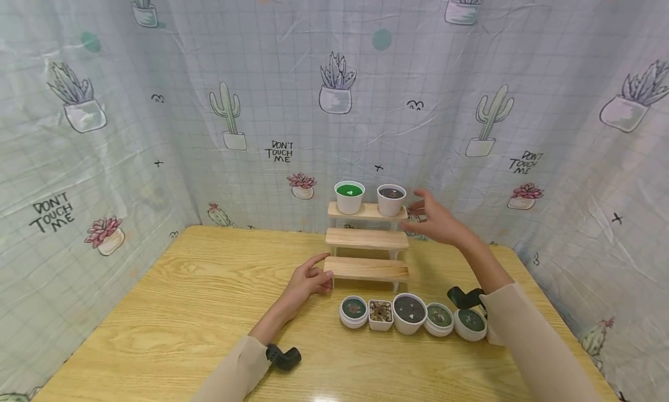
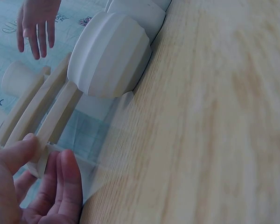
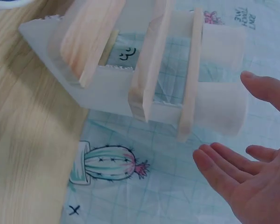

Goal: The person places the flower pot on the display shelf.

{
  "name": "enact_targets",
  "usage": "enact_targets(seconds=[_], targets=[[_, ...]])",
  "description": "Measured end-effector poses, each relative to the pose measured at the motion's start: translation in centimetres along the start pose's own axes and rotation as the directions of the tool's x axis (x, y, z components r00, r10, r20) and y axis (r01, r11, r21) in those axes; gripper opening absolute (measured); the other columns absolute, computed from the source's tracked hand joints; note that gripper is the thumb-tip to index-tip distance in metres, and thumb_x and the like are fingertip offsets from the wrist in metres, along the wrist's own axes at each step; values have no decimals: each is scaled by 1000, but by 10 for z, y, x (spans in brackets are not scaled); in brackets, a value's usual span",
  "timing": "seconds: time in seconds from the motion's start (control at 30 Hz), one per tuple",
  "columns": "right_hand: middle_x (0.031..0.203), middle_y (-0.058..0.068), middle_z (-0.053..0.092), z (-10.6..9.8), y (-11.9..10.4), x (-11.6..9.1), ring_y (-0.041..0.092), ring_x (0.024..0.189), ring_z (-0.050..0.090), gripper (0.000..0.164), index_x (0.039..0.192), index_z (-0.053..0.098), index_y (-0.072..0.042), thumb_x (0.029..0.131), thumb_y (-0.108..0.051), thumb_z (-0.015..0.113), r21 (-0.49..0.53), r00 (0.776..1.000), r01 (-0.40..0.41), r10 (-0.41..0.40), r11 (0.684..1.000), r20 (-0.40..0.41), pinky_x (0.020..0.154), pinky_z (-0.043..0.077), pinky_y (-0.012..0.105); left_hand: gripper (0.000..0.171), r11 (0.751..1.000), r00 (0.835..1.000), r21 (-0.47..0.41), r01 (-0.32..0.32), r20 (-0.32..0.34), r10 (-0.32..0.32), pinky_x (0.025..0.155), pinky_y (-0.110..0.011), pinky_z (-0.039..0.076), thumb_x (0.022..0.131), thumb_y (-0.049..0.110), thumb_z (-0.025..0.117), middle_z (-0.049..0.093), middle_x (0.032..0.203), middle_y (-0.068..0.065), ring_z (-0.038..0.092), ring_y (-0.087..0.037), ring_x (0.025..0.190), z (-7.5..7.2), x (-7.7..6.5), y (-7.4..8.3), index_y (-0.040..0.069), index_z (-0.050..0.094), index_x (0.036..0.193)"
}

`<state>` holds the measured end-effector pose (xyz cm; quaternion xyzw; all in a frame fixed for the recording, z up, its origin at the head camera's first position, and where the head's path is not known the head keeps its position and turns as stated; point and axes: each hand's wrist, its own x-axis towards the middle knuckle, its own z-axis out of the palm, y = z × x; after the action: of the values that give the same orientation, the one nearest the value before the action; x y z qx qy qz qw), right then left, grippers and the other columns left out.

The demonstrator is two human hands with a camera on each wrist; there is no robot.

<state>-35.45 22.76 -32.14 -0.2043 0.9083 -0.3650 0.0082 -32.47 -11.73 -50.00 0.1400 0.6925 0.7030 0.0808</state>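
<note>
1. Pale wood forms the three steps of your stand (image 1: 367, 237) on the table (image 1: 251, 257) in the head view. The green-topped pot (image 1: 349, 204) and the dark-topped pot (image 1: 391, 205) share the top step, set apart, probably so that neither crowds the other. A row of pots (image 1: 409, 318) lines the table before the lowest step, apparently within easy reach. Your left hand (image 1: 307, 279) holds the lowest step's left end; your right hand (image 1: 438, 219) is spread wide just beyond the dark-topped pot's right side.

2. In the left wrist view, your left thumb lies over the step's end while your fingers come from below, a narrow pinch that seems meant to steady the stand. The stand thus runs away directly from your left hand. A pale pot stands on the table near it, and your other hand hangs farther off, fingers pointing down and holding nothing.

3. In the right wrist view, thumb and fingers part widely, likely to leave room around the pot's wall. The nearer pot on the top step lies just beside your right hand, with no clear contact; its contents are out of sight.
</note>
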Motion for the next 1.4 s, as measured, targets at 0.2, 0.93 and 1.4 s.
enact_targets(seconds=[0.2, 0.93, 1.4], targets=[[154, 33, 40, -7, 0, -31, 48, 142, 43, 96, 161, 9, 1, 97, -31, 74, -10, 1000, 0, 0, 1000, -10, 113, 44, 61, 70, 1000, 1000, 2, 5, 7, -5, 78, -28, 63, 100, 25, 70, 70, 94, -4, 70, -15, 86, 0, 0, 0, 11, 36, 160], [146, 22, 48, -15, 58, -131, 30, 133, 58, 56, 145, 38, 2, 102, -19, 67, 99, 999, 21, -16, 995, -51, 95, 56, 26, 69, 1000, 1000, 4, 1, 13, -1, 79, -29, 63, 101, 25, 69, 70, 98, -10, 71, -18, 88, 0, -2, 2, 12, 36, 161], [134, -15, 61, -22, 111, -157, -2, 120, 63, 46, 139, 46, 12, 98, 4, 63, 314, 978, 148, -187, 938, 96, 91, 61, 27, 70, 1000, 1000, 11, -7, 16, 7, 79, -28, 63, 101, 22, 68, 70, 100, -14, 71, -17, 88, -1, 0, -1, 9, 35, 161]])
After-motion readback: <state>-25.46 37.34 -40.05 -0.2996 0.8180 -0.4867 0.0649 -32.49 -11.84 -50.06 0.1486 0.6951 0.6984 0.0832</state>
